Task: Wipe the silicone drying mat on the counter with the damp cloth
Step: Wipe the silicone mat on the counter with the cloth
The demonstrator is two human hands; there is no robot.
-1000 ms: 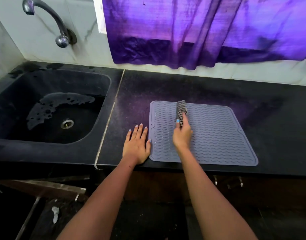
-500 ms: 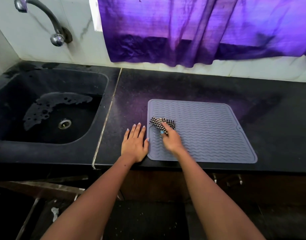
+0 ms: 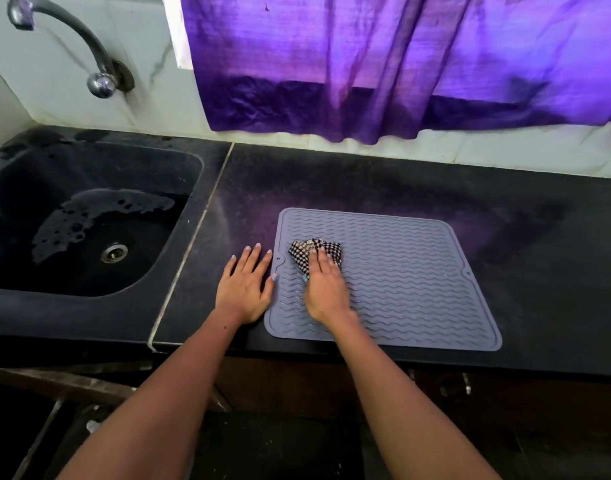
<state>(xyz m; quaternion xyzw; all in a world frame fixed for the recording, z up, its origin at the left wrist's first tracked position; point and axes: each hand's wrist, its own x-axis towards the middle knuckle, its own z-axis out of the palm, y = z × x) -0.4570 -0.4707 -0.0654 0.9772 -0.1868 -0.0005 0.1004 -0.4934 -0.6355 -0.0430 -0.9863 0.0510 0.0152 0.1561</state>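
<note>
Two flat hands: right hand [image 3: 326,289] presses one cloth [image 3: 314,252] onto one mat [image 3: 401,271], left hand [image 3: 245,289] beside.

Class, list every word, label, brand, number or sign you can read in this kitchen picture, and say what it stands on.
None: no readable text in this view.
Mat: wavy ridges only, no brand visible.
Cloth: checked pattern, no label showing.
Tap, sink, curtain, counter: no markings visible.
</note>
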